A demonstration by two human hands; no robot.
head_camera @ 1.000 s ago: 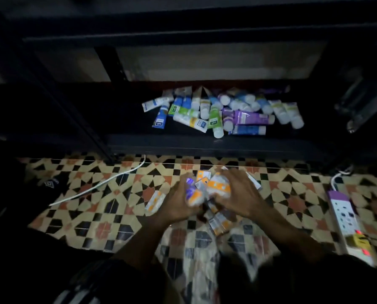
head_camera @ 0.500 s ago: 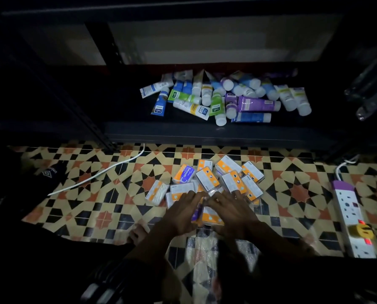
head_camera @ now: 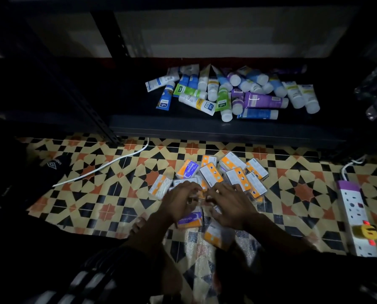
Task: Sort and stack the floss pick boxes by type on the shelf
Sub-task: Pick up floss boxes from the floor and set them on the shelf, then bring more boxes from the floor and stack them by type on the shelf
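Note:
Several small floss pick boxes, orange and white with some purple, lie scattered in a heap on the patterned tile floor in front of the dark shelf. One box with a purple "Smooth" label faces up at the heap's left; another lies between my wrists. My left hand and my right hand are spread flat over the near side of the heap, fingers extended and touching boxes. No box is gripped.
Many tubes lie jumbled on the bottom shelf board. A white cable runs across the floor at left. A power strip with a red light lies at right. Dark cloth sits at far left.
A second ago both hands held a bunch of boxes above the floor. The boxes now lie spread on the tiles, and both hands rest flat on them.

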